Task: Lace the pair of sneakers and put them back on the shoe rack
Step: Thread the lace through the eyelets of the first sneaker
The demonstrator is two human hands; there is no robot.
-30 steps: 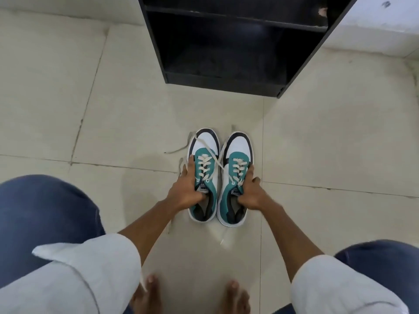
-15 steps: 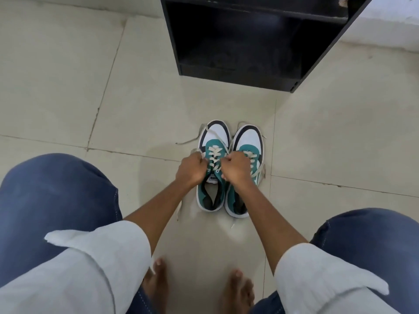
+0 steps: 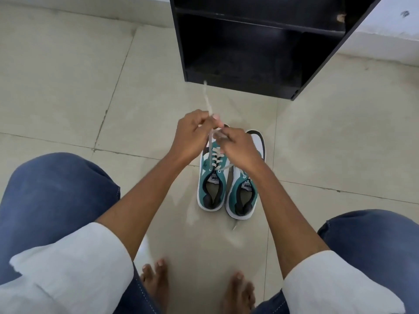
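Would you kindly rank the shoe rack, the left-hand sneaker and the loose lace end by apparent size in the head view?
1. shoe rack, though cropped
2. left-hand sneaker, partly hidden by the hands
3. loose lace end, blurred

Under me the floor (image 3: 68, 91) is laid in large pale beige tiles, glossy enough to throw back a soft sheen of light, with thin darker grout lines (image 3: 108, 105) crossing it and a few chipped spots along the joints. Ahead of me a black open cabinet (image 3: 267, 48) stands on the tiles, its inner shelves dark and in shadow, with a small chip in the finish near the upper right edge. Behind it, a white wall (image 3: 385, 30) meets the floor. The light is even and diffuse, without hard shadows.
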